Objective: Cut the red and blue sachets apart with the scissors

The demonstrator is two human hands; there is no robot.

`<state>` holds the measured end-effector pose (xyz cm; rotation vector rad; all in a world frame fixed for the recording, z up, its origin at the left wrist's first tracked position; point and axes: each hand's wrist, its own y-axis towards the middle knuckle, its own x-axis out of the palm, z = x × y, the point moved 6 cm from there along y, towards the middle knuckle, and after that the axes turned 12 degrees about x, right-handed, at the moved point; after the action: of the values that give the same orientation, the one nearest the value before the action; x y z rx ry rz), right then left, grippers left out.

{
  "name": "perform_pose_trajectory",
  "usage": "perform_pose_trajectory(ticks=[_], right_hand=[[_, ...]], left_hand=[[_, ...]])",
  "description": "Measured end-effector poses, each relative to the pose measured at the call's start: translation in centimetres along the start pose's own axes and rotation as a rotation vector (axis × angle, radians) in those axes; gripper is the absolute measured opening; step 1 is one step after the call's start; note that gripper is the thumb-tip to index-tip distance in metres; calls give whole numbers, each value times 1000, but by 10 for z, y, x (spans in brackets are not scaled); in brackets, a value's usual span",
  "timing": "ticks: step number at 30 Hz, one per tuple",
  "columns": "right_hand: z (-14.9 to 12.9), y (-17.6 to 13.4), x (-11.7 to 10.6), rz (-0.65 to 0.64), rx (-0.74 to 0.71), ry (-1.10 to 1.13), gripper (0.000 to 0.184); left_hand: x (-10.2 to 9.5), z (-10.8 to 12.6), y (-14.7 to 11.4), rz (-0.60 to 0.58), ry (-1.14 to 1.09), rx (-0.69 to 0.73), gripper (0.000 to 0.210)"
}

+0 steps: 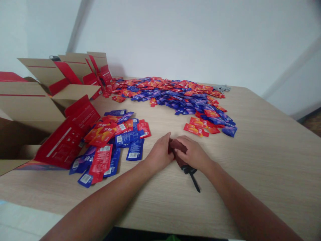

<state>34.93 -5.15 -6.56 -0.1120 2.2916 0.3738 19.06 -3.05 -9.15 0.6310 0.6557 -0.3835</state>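
My left hand (162, 150) and my right hand (192, 152) meet near the middle of the table. Between them is a brown, elongated object (180, 162) with a black end and a thin black strip sticking out toward me; its exact kind I cannot make out. The fingers of my right hand are curled over its top, while those of my left press against its far left side. Both hands hide much of it. Just left of my left hand lies a blue sachet (135, 150) with a barcode, at the edge of a loose pile of red and blue sachets (102, 132).
Open cardboard boxes (22, 105) with red flaps crowd the left side. A long heap of red, orange and blue sachets (165, 90) stretches along the back by the white wall (185, 36). A few orange sachets (198, 125) lie beyond my right hand on the wooden table (271, 160).
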Motion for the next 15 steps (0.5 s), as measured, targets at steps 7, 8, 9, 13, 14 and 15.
perform_pose_trajectory(ticks=[7,8,9,13,14,15], right_hand=[[28,8,-8,120,234,-113,29],[30,8,-11,148,257,-116,30],[31,8,-14,176,269,-112,31],[19,4,-16,197,201,-16,29],[15,4,-13,155,163,9,29],[11,3,-9,107,131,25,29]], left_hand=[[1,-2,-5,-39,7,-82,87],[0,-1,-5,-43,10,-90,86],[0,0,-5,-46,14,-92,86],[-2,4,-2,-42,20,-49,81],[-2,5,-1,-39,21,-32,78],[-2,5,0,-33,23,-19,76]])
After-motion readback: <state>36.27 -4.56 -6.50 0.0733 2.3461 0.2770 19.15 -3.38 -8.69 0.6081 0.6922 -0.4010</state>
